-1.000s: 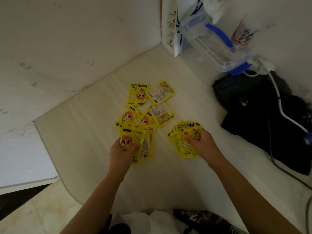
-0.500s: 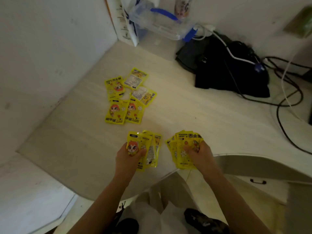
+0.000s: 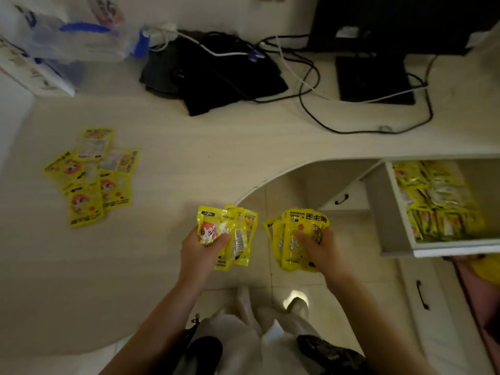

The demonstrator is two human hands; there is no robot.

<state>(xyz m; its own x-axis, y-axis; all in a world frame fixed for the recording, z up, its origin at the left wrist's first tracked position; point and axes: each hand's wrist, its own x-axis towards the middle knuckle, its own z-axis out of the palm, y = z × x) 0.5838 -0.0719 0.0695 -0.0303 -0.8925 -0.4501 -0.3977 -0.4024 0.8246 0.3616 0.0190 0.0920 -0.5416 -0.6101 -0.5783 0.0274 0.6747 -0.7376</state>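
Left hand (image 3: 201, 255), grip clamped on three glossy, flat yellow sachets (image 3: 239, 234); right hand (image 3: 322, 251) clamps a fan (image 3: 293, 226) of about four.

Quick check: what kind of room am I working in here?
Likely a home or dorm desk corner: a pale curved desk, a monitor with tangled cables at the back, and an open drawer stocked with yellow hand-warmer packets.

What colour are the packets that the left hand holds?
The packets are bright yellow, with a red-haired cartoon face; head view.
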